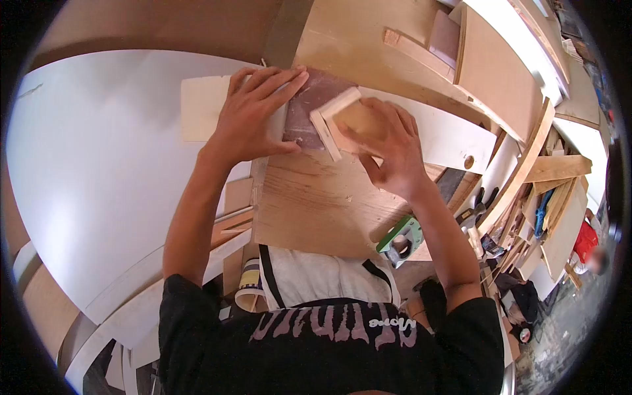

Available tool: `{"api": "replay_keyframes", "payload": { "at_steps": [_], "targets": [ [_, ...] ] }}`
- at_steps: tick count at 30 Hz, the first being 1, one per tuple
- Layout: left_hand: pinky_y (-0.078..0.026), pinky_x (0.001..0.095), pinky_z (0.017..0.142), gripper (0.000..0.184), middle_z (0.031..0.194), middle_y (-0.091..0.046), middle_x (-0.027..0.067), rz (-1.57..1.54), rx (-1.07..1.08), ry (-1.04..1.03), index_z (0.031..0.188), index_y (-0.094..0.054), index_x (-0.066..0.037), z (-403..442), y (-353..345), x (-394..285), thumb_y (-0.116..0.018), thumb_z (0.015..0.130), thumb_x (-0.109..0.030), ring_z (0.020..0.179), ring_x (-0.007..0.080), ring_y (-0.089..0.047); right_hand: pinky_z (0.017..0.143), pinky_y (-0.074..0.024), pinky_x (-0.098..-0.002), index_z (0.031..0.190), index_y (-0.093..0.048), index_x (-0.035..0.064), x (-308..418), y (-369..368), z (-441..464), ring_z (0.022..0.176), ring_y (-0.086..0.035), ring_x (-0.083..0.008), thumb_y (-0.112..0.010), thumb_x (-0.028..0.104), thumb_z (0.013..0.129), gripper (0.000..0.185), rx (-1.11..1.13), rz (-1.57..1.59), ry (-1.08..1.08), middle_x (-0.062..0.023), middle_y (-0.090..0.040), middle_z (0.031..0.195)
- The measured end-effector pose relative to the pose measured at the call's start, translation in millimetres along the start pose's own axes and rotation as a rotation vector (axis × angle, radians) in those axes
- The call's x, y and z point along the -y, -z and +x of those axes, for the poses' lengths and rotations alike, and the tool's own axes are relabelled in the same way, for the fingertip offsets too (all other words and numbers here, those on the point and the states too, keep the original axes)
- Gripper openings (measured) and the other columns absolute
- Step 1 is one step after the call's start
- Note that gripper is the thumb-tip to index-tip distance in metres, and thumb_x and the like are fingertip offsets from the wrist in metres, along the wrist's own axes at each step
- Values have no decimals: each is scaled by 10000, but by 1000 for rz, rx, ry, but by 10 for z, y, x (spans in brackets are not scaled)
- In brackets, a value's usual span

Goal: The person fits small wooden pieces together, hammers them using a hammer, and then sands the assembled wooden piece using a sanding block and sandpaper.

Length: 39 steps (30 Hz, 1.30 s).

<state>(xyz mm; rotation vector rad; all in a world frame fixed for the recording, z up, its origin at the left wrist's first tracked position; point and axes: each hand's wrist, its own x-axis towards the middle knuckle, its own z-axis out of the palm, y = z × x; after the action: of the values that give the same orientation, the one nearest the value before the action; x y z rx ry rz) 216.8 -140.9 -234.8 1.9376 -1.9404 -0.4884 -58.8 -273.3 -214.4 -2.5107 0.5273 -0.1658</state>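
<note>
My left hand [253, 115] lies spread on the left edge of a reddish-brown sheet of sandpaper [304, 112], its thumb apart from the fingers. Beneath the sandpaper runs a long pale board [454, 135] with a round hole near its right end. My right hand [392, 141] grips a small wooden piece [342, 122] with raised strips along two edges, resting on the sandpaper. The fingers of this hand are a little blurred and partly cover the piece. A green and grey tape dispenser [401, 240] sits below my right forearm.
A large white panel [118, 164] fills the left side. The plywood worktop [316, 204] holds the boards. Wood strips and offcuts [553, 171] crowd the right, near dark-handled tools [479, 205]. A paper-like cup [250, 289] stands near my body. A person in red [586, 243] is far right.
</note>
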Motion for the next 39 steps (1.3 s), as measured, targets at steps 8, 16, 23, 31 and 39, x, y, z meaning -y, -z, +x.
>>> {"api": "replay_keyframes", "payload": {
  "at_steps": [8, 16, 23, 31, 39],
  "targets": [
    [-275, 508, 1232, 1277, 1619, -489, 1, -8, 15, 9, 1622, -421, -207, -11, -14, -3, -946, 494, -497, 1445, 295, -457, 1156, -385, -508, 1357, -706, 375, 88, 3, 68, 1384, -504, -372, -808, 121, 745, 671, -36, -18, -28, -119, -527, 1525],
    [-256, 481, 1257, 1161, 1585, -515, 5, -29, 6, 58, 1579, -454, -210, 13, 2, -61, -953, 552, -414, 1449, 274, -450, 1160, -384, -499, 1368, -702, 372, 65, -78, 308, 1389, -504, -379, -812, 122, 748, 678, -43, 15, 46, -146, -521, 1537],
    [-252, 484, 1260, 1164, 1576, -527, 13, -36, -34, 25, 1570, -465, -201, -22, -7, -11, -966, 534, -372, 1451, 275, -450, 1159, -380, -507, 1362, -707, 355, 23, -69, 63, 1374, -501, -381, -815, 115, 748, 668, -39, -32, 8, -137, -511, 1531],
    [-255, 484, 1260, 1180, 1582, -522, 0, -55, -34, 43, 1574, -463, -213, -4, -31, -23, -975, 522, -370, 1448, 287, -452, 1152, -380, -502, 1368, -703, 360, 42, 37, 17, 1367, -507, -390, -823, 141, 755, 662, -11, -45, 3, -167, -525, 1504],
    [-261, 482, 1255, 1157, 1582, -522, 8, -72, -25, 50, 1562, -475, -214, 10, -9, -32, -971, 533, -402, 1442, 296, -455, 1152, -374, -516, 1382, -689, 366, 132, -34, 197, 1371, -505, -399, -815, 136, 770, 666, -47, -14, 27, -156, -530, 1509]
  ]
}}
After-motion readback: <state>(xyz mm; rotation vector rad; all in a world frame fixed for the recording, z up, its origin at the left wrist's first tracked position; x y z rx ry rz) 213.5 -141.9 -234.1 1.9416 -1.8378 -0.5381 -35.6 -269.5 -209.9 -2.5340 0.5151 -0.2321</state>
